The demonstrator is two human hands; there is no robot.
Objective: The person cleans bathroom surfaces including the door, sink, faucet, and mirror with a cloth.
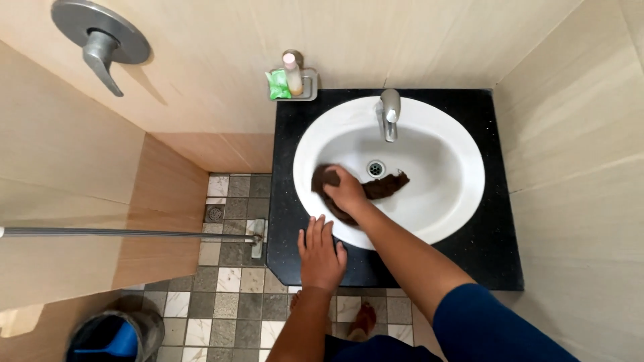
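A white oval sink (456, 167) is set in a black countertop (500, 255). My right hand (347, 190) presses a dark brown cloth (386, 188) against the left inside of the basin, near the drain (376, 168). My left hand (320, 253) lies flat with fingers spread on the counter's front edge, just below the sink rim. A chrome tap (389, 112) stands at the back of the basin.
A small metal wall rack (307, 84) holds a green sachet (278, 85) and a pink tube (292, 72). A shower lever (100, 40) is on the left wall, with a metal hose (127, 233) below. A bucket (114, 334) stands on the tiled floor (228, 281).
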